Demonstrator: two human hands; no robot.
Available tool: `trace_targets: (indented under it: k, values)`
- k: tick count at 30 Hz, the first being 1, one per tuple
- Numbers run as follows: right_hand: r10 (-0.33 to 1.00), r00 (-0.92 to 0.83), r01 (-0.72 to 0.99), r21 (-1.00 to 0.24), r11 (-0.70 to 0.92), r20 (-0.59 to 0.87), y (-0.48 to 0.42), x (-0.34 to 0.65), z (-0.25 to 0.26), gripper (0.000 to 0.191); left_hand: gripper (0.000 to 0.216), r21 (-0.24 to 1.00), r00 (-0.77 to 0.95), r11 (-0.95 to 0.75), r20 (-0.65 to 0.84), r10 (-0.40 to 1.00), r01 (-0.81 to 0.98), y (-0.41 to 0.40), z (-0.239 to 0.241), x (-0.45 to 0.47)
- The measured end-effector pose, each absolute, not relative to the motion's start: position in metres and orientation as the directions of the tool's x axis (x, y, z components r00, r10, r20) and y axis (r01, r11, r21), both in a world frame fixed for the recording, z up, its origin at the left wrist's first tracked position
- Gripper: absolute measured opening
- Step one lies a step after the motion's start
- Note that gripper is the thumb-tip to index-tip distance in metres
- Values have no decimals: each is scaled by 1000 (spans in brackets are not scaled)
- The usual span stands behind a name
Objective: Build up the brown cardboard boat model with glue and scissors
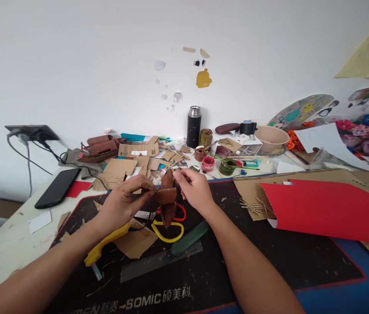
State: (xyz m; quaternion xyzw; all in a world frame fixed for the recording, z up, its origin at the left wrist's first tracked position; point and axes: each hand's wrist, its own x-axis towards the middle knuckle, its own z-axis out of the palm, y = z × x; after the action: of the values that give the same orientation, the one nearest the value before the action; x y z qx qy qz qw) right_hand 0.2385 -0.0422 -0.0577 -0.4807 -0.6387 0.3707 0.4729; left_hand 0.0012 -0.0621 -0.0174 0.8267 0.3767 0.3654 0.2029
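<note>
Between my hands, above the desk mat, is a small brown-painted cardboard model [168, 198] with a pointed lower end and a flat crosspiece. My left hand [125, 196] pinches the left end of the crosspiece. Thumb and fingers of my right hand [193, 187] close on its upper right side; the exact contact there is hidden. Below it lie scissors [169, 240] with red and yellow handles. A yellow glue gun [106, 244] rests under my left forearm, partly hidden, near a cut cardboard piece [138, 242]. The green-handled cutter [189, 239] lies by a clear ruler [148, 266].
Cardboard scraps [119, 170] and a brown model [101, 148] lie at the back left, beside a black phone [56, 187]. Open paint jars [208, 164] and a black thermos [194, 126] stand behind my hands. Red paper [328, 209] covers the right.
</note>
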Motion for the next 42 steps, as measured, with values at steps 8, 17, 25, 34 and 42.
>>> trace_targets:
  k: [8,17,25,34,42]
  values:
    - [966,-104,285,-923,258,238,-42,238,-58,44,15,610,440,-635,461,771,474,-63,-18,3]
    - [963,-106,318,-909,269,248,-41,238,-60,46,16,608,441,-633,457,772,479,-65,-26,3]
    - [962,-134,353,-895,272,240,-41,237,-62,45,15,585,444,-639,461,768,499,-66,-29,2]
    - [961,-134,353,-895,274,241,-41,238,-60,45,15,506,489,-686,480,728,524,-68,-31,2]
    - [965,-121,333,-906,261,234,-40,238,-62,43,30,398,559,-776,540,630,490,-63,-33,-1]
